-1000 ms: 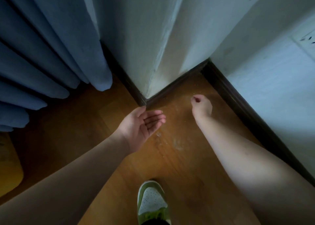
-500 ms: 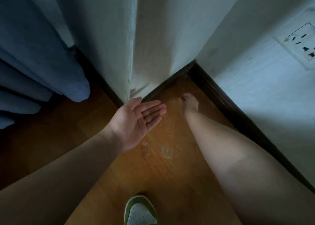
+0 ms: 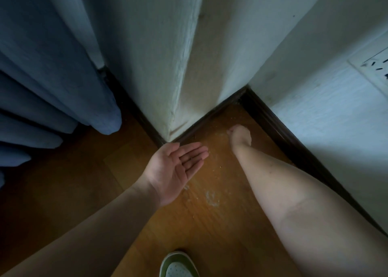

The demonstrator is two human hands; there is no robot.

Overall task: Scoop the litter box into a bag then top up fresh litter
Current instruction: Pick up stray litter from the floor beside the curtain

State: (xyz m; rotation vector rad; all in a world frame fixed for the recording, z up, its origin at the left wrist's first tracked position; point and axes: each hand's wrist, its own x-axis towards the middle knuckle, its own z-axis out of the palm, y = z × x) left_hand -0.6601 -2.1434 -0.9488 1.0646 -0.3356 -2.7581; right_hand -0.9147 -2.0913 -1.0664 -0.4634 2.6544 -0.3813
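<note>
While only the head view is at hand, each line below reads from it, with clock directions taken from the frame's centre.

Left hand: the left hand [image 3: 177,169] lies palm up at about 7 o'clock just below centre, fingers straight and together, thumb out to the side; it holds nothing and hovers over the floor.

Right hand: the right hand [image 3: 240,136] sits at 3 o'clock close to centre, down at the floor in the corner, seen from the back with its fingers curled under; whether they pinch anything I cannot tell.

Litter grains: pale litter grains [image 3: 212,198] are scattered on the boards at 5 o'clock, between the two forearms, with finer specks up toward the right hand.

Litter box, bag, scoop: none lies within this view.

Floor: a brown wooden floor [image 3: 220,224] fills the lower middle.

Wall corner: a white wall corner [image 3: 184,66] juts forward at 12 o'clock, edged by a dark skirting board [image 3: 279,129] running off to 4 o'clock.

Curtain: a blue curtain [image 3: 52,66] hangs in folds at 9 to 10 o'clock.

Socket: a white wall socket [image 3: 375,64] shows at 2 o'clock, cut by the frame edge.

Shoe: a green and white shoe [image 3: 178,266] pokes in at 6 o'clock.
</note>
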